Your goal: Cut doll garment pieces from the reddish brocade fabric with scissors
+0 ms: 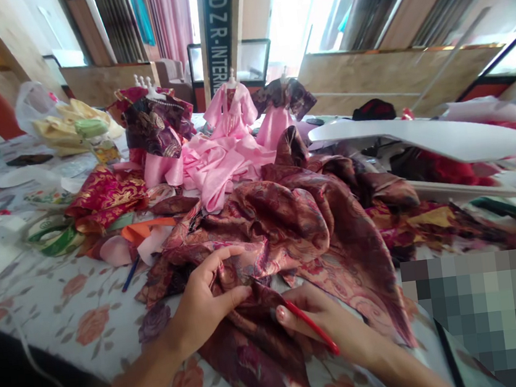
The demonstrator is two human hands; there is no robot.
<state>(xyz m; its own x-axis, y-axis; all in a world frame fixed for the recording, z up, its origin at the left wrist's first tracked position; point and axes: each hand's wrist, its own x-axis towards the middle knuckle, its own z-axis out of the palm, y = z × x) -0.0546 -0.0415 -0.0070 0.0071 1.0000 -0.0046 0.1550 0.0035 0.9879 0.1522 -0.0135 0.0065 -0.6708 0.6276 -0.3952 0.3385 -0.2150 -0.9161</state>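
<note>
A large piece of reddish-brown brocade fabric [283,215] lies bunched on the table in front of me, with one part hanging down toward my body. My left hand [209,295] pinches a fold of it between thumb and fingers. Just to the right, my right hand [318,311] grips a slim red pen-like tool [313,330], its rear end pointing down and right. The tool's tip is hidden at the fabric, so its exact kind does not show. Both hands are close together at the same fold.
Behind the fabric stand small dress forms with a pink outfit [230,113] and dark patterned ones [155,127]. Pink satin [221,160] lies before them. Tape rolls [55,235] and a blue pen [130,275] sit left; a white board [424,137] is right.
</note>
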